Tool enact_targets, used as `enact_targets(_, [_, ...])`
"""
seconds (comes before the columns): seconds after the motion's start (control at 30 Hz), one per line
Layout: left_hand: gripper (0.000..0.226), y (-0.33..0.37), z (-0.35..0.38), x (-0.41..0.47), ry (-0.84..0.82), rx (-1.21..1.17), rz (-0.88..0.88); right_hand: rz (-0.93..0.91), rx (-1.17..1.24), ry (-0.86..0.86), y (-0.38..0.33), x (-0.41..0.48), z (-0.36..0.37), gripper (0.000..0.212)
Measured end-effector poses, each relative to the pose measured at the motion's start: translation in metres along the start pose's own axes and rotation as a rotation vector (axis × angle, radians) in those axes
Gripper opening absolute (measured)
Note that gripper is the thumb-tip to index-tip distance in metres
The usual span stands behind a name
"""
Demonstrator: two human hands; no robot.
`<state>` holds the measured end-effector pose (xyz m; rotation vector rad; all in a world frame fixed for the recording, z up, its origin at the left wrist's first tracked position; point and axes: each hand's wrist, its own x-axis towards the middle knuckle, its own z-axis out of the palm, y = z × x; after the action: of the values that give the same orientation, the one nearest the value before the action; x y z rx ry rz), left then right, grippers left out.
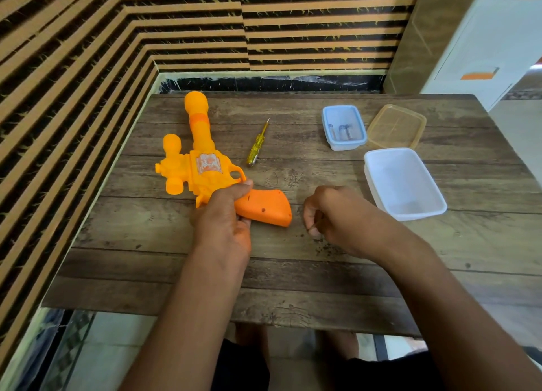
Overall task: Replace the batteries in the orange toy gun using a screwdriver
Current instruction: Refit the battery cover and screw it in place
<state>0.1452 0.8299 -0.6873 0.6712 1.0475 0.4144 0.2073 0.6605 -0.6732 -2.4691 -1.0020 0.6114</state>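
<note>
Handle of orange toy gun (202, 167) inside left grip (223, 217), barrel beyond on table (322, 273).

Striped wall (88, 53), wooden table (293, 273), white cabinet (484, 38)

Nothing legible, even on toy gun (201, 144).

1 desk (293, 273) w/ 1 orange toy gun (202, 167), 1 screwdriver (256, 145), 3 plastic tubs: blue tub (346, 145) (batteries (343, 132) inside, no. unclear), amber tub (396, 126), white tub (404, 185); 2 hands: left hand (223, 214), right hand (337, 217).
</note>
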Motion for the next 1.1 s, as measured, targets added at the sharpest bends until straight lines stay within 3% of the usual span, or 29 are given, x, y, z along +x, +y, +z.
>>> enact_targets(0.17, [0.04, -0.003, -0.002, 0.004, 0.002, 0.021, -0.017, -0.096, 0.167, 0.201, -0.001, 0.001, 0.001, 0.033])
enact_targets(0.23, [0.025, -0.004, -0.002, 0.006, -0.014, 0.022, -0.017, -0.168, 0.214, 0.308, -0.006, 0.002, 0.002, 0.029])
enact_targets(0.33, [0.019, -0.007, -0.001, 0.007, -0.05, 0.054, 0.024, -0.243, 0.265, 0.383, -0.014, 0.005, 0.005, 0.02])
enact_targets(0.43, [0.012, -0.007, -0.001, 0.006, -0.048, 0.058, 0.114, -0.269, 0.31, 0.42, -0.018, 0.01, 0.011, 0.014])
enact_targets(0.63, [0.029, -0.002, -0.004, 0.013, 0.058, 0.062, 0.226, -0.354, 0.333, 0.442, -0.025, 0.02, 0.023, 0.015])
enact_targets(0.9, [0.022, -0.009, 0.0, 0.011, 0.105, 0.068, 0.262, -0.478, 0.242, 0.473, -0.036, 0.025, 0.032, 0.026])
enact_targets(1.1, [0.019, -0.006, -0.002, 0.011, 0.067, 0.077, 0.216, -0.463, 0.263, 0.459, -0.034, 0.029, 0.032, 0.014])
